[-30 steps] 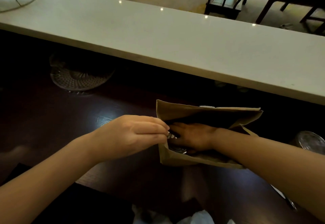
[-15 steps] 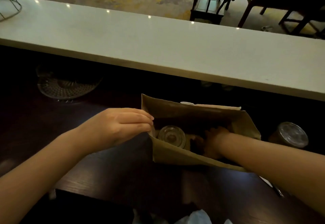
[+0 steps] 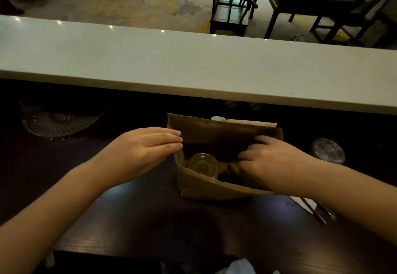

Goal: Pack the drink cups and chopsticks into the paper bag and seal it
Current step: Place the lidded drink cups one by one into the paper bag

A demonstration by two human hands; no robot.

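A brown paper bag [image 3: 214,190] stands open on the dark table. Inside it, at the left, sits one drink cup [image 3: 203,165] with a clear lid. A second lidded cup [image 3: 327,151] stands on the table to the right of the bag. Wrapped chopsticks [image 3: 311,207] lie on the table under my right forearm. My left hand [image 3: 146,149] holds the bag's left edge, fingers straight and together. My right hand [image 3: 272,162] rests over the right side of the bag's mouth, fingers spread, with nothing seen in it.
A long white counter ledge [image 3: 193,69] runs across just behind the bag. A patterned glass plate [image 3: 60,121] sits in shadow at far left. Something white [image 3: 219,119] pokes up behind the bag. Crumpled white material [image 3: 236,267] lies at the near edge.
My right hand has risen from deep inside the bag to its mouth, leaving the cup in the left side. My left hand stays at the bag's left edge, fingers now straighter.
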